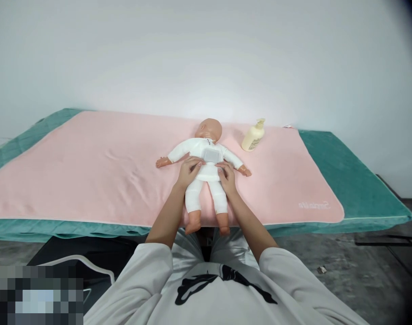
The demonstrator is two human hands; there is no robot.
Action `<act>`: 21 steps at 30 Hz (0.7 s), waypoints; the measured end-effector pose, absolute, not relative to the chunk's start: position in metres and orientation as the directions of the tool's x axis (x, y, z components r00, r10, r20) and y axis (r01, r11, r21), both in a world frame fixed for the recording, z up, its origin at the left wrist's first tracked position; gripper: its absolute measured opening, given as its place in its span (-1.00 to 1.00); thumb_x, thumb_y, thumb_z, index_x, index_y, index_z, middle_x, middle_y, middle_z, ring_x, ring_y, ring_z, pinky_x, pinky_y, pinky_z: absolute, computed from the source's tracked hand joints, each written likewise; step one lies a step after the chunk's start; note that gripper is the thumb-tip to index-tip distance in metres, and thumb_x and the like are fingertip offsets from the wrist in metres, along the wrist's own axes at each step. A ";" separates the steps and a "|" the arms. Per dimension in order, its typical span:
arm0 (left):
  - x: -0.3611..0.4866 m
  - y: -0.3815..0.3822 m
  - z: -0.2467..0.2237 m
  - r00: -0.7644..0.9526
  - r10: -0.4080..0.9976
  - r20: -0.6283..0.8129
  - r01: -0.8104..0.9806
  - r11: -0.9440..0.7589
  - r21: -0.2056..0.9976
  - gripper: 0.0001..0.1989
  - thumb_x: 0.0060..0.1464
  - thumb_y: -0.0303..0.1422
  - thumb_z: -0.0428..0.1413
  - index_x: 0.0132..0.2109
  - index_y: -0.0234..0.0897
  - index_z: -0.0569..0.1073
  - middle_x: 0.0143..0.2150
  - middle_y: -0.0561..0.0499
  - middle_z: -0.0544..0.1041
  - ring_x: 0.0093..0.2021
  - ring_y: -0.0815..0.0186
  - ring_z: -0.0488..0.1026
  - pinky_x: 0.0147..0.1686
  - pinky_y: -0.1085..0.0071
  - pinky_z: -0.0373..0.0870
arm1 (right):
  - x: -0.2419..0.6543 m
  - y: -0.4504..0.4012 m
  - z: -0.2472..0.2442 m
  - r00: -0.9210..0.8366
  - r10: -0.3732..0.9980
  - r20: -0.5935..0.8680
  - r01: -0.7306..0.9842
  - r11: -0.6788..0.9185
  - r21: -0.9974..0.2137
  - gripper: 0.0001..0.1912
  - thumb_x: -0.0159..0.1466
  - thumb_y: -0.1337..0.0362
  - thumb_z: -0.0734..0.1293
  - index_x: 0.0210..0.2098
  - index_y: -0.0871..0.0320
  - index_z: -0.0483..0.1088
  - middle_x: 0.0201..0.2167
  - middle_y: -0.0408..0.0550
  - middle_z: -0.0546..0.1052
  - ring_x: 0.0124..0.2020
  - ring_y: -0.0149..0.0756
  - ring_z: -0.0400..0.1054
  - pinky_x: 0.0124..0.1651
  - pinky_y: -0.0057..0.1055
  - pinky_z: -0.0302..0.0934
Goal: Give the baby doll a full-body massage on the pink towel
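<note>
A pixelated patch (38,295) covers the lower-left corner; lettering (251,144) on the bottle (254,135) is unreadable. The doll (209,172) lies on the pink mat (100,171), the left hand (190,171) and right hand (227,176) curved over its sides; whether they pinch it, I cannot tell.

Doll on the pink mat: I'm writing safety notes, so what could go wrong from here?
The doll lies with its feet at the green bed's near edge, so a pull that way could perhaps slide it off. The pump bottle stands near the doll's outstretched arm and might topple if bumped.
</note>
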State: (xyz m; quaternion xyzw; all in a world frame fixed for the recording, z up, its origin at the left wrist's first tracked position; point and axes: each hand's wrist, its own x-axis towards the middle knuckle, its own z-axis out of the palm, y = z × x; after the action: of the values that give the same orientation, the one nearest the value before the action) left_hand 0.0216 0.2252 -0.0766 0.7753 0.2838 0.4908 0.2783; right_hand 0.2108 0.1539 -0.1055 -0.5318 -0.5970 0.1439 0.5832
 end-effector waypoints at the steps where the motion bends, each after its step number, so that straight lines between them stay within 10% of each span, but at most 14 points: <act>1: 0.021 0.225 -0.078 0.353 0.712 0.608 0.162 -0.686 0.709 -0.58 0.30 -0.06 -0.04 -0.23 -0.22 0.59 -0.18 -0.13 0.63 -0.10 0.17 0.54 0.02 0.08 0.42 | 0.211 0.153 -0.105 0.242 0.804 0.544 0.474 0.391 -0.789 -0.75 0.35 0.13 0.22 -0.16 0.06 0.50 -0.09 0.01 0.53 0.10 -0.18 0.36 0.31 -0.07 0.18; 21: 0.025 0.220 -0.098 0.310 0.766 0.563 0.211 -0.632 0.745 -0.59 0.16 0.00 0.03 -0.15 -0.19 0.58 -0.07 -0.13 0.63 0.12 0.01 0.48 0.19 -0.07 0.29 | 0.224 0.151 -0.104 0.131 0.866 0.483 0.614 0.311 -0.725 -0.56 0.44 0.02 0.04 -0.04 0.10 0.43 0.01 0.05 0.46 0.19 -0.23 0.27 0.38 -0.08 0.08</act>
State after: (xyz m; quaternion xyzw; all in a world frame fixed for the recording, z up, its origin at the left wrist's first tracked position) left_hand 0.0254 0.2201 -0.0985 0.7583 0.3222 0.4911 0.2828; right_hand 0.2241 0.1507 -0.1042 -0.5725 -0.6463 0.1290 0.4877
